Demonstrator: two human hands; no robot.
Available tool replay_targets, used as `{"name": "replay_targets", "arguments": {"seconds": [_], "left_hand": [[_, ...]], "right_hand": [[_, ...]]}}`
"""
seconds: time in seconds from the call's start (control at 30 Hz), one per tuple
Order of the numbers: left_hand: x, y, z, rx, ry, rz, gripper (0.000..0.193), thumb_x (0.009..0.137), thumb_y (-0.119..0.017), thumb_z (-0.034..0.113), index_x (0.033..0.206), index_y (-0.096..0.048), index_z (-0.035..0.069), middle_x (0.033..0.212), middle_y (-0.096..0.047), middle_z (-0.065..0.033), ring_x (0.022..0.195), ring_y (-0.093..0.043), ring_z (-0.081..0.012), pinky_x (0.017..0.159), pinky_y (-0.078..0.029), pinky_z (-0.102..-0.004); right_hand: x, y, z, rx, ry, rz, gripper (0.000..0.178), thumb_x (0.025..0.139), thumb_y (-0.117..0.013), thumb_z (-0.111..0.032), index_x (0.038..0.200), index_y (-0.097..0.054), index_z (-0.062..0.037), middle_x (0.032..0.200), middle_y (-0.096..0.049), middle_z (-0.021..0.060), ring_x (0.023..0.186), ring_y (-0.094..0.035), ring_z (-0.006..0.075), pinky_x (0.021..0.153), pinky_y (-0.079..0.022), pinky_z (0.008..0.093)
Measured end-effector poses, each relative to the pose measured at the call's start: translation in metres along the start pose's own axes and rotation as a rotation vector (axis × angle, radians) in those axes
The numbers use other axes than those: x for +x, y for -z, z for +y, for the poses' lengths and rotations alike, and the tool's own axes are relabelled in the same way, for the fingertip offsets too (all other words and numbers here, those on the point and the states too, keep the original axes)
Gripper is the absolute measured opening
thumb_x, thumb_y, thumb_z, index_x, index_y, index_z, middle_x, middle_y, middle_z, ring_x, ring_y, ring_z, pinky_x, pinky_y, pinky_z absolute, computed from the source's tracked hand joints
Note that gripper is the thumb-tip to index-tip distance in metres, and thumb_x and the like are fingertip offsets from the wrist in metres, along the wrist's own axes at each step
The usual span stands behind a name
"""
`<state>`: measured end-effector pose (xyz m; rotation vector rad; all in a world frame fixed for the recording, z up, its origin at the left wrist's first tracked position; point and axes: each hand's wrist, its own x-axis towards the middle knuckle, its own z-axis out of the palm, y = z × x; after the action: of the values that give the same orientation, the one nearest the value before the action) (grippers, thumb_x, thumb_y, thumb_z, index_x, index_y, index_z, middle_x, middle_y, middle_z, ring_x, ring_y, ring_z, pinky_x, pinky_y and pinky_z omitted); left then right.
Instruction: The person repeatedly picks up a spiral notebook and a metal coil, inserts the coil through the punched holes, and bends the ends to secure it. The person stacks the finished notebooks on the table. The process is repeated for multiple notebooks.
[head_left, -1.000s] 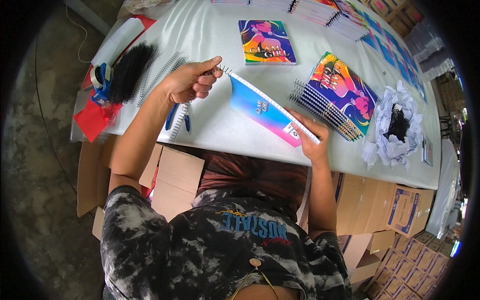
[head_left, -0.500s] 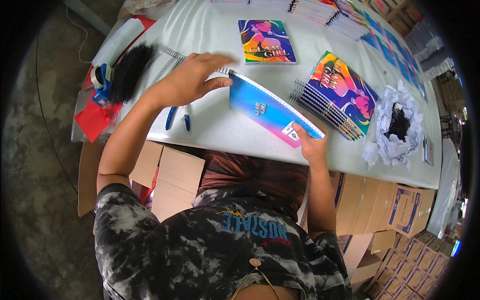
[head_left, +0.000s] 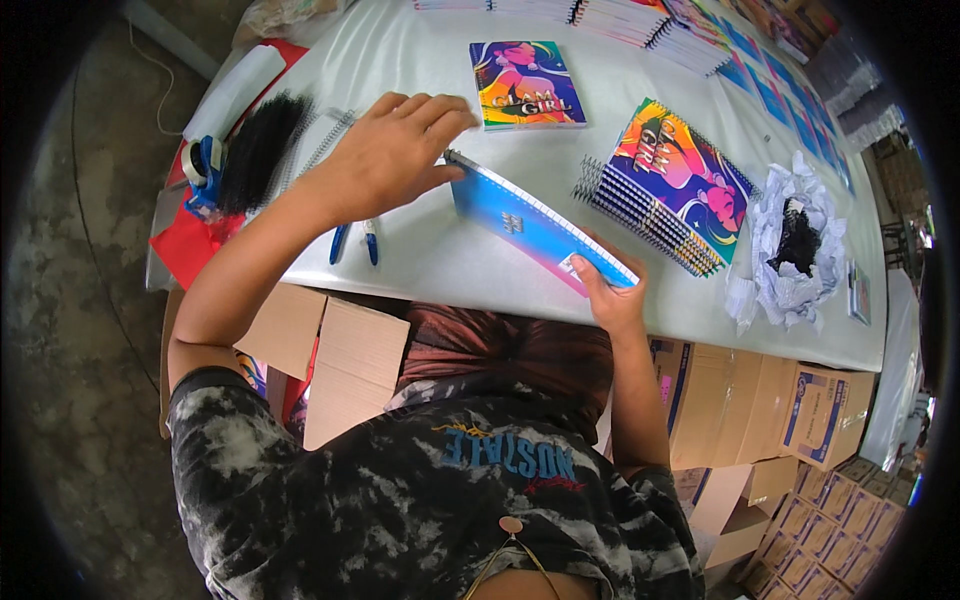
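Notebook (head_left: 535,222), blue-to-pink cover twd me, hangs tilted over the front of the counter (head_left: 420,275), btwn my two hands, its white-edged spine side up, running down from upper L to lower R. My R hand (head_left: 618,292) is closed on the lower R end, thumb flat on the cover, fingers mostly out of sight behind. My L hand (head_left: 395,150) is palm-down at the other end, fingers loosely bent & partly spread, thumb at the top corner by the dark wire coil (head_left: 451,156); can't tell if it's pinching the wire or just touching.

Handling, my guess: light, easy one-handed; cover bendy, not rigid, & prob a bit slick, so a firm thumb-&-fingers grip at the R end, clear of the spine edge, suits best. Coil looks thin & springy, easy to kink, so fingertips only, right nr the corner. Page edges would prob crease if squeezed hard.

Nearby: single notebook (head_left: 527,85) lying flat beyond, stack of notebooks (head_left: 685,185) to the R, blue pens (head_left: 371,245) below my L wrist, pile of black coils (head_left: 262,150) further L
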<state>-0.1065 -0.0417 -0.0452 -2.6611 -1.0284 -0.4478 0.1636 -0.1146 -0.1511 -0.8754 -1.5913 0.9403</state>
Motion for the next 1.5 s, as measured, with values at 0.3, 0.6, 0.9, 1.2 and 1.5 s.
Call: {"name": "replay_targets", "arguments": {"seconds": [0.3, 0.6, 0.9, 1.2, 1.5], "left_hand": [[0.004, -0.001, 0.002, 0.107, -0.089, -0.053, 0.033, 0.067, -0.072, 0.017, 0.094, -0.055, 0.008, 0.097, -0.056, -0.0064, 0.094, -0.054, -0.0233, 0.086, -0.040, -0.0358], [-0.089, -0.116, 0.039, 0.063, -0.067, 0.023, 0.103, 0.066, -0.048, 0.075, 0.135, -0.033, 0.001, 0.144, -0.018, -0.0252, 0.137, -0.006, -0.0378, 0.101, -0.003, -0.0637], [-0.081, -0.124, 0.036, -0.111, 0.144, 0.400, 0.106, 0.074, -0.039, 0.076, 0.135, -0.022, -0.008, 0.133, -0.026, -0.0347, 0.130, -0.004, -0.0543, 0.099, -0.006, -0.0665], [-0.108, -0.128, 0.064, -0.087, -0.023, 0.188, 0.107, 0.074, -0.025, 0.081, 0.138, -0.022, -0.005, 0.142, 0.003, -0.0341, 0.130, 0.004, -0.0533, 0.097, 0.006, -0.0691], [-0.083, -0.103, 0.065, -0.124, -0.142, 0.296, 0.117, 0.064, -0.041, 0.082, 0.133, -0.024, -0.011, 0.139, -0.014, -0.0358, 0.131, -0.005, -0.0529, 0.101, 0.007, -0.0638]], "right_hand": [[-0.004, -0.008, 0.012, -0.079, 0.197, 0.008, 0.034, 0.075, -0.052, 0.010, 0.107, -0.061, 0.0050, 0.108, -0.063, 0.0174, 0.101, -0.062, 0.0257, 0.088, -0.047, 0.0307], [-0.011, -0.014, 0.004, -0.181, 0.263, 0.058, 0.032, 0.074, -0.053, 0.008, 0.105, -0.062, 0.0056, 0.104, -0.064, 0.0189, 0.095, -0.064, 0.0280, 0.083, -0.050, 0.0323], [-0.014, -0.024, 0.009, -0.198, 0.299, 0.087, 0.029, 0.076, -0.054, 0.004, 0.104, -0.062, 0.0052, 0.102, -0.064, 0.0196, 0.091, -0.065, 0.0284, 0.080, -0.051, 0.0325], [-0.010, -0.027, 0.009, -0.147, 0.395, 0.007, 0.023, 0.081, -0.048, 0.004, 0.101, -0.060, 0.0099, 0.098, -0.064, 0.0238, 0.091, -0.065, 0.0332, 0.082, -0.051, 0.0359], [-0.013, -0.028, 0.008, -0.116, 0.385, 0.021, 0.028, 0.077, -0.060, -0.001, 0.104, -0.062, 0.0060, 0.100, -0.065, 0.0204, 0.090, -0.065, 0.0302, 0.079, -0.052, 0.0333]]}}
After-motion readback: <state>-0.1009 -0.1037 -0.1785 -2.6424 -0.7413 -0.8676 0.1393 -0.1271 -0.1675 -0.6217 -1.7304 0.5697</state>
